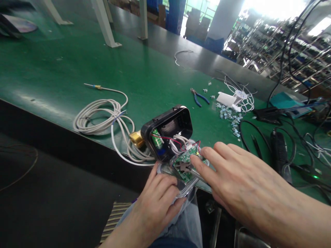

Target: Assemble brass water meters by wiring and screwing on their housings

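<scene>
My left hand [161, 193] is closed on the rim of a clear plastic cover [184, 189] at the table's front edge. A green circuit board [184, 158] lies over that cover, wired to an open black housing [165, 129] tilted behind it. Inside the housing sits a green battery [156, 139], with red and white wires running to the board. My right hand [219, 168] grips a slim silver tool [198, 175], its tip at the dark part of the board; its exact kind is partly hidden by the fingers. A brass threaded fitting [137, 139] sticks out of the housing's left side.
Coiled grey cable [97, 117] with a metal probe tip lies left on the green table [64, 65]. Blue-handled cutters [200, 97], scattered small clear pieces [230, 115] and white wires lie behind. Black cables and a dark handheld tool [280, 151] are at right.
</scene>
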Demonstrator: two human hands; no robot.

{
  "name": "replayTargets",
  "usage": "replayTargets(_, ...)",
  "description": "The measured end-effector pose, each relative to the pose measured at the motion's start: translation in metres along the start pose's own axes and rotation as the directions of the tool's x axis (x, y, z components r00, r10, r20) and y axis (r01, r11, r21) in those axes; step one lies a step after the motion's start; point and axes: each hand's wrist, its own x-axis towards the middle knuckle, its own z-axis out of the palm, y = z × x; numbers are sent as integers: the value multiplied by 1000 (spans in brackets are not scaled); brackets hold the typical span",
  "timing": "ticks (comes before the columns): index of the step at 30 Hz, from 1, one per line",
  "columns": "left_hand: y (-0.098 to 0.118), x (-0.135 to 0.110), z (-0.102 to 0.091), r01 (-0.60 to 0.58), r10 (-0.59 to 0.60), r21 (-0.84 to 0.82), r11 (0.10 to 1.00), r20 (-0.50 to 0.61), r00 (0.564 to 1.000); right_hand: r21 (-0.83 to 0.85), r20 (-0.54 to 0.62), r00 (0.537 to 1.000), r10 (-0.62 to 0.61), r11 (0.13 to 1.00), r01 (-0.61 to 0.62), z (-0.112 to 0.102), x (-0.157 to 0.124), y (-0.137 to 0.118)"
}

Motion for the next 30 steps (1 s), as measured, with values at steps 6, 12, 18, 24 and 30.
replayTargets(6,0,0,0,-7,7,-4,1000,-5,1000,-46,-2,1000,-6,999,6,-4,8,-4)
replayTargets(12,-2,-3,4,-2,2,-1,1000,12,1000,-82,21,999,-25,996,26,-12,17,-7)
replayTargets(18,-2,-2,5,9,-9,-17,1000,-11,1000,-73,17,999,-30,997,31,-16,25,-7)
replayTargets(24,-2,0,1,-7,7,0,1000,6,1000,-84,4,1000,-14,996,15,-18,30,-8)
replayTargets(30,-8,-3,-6,-58,55,25,998,107,993,-86,16,993,-114,990,115,-20,31,-1)
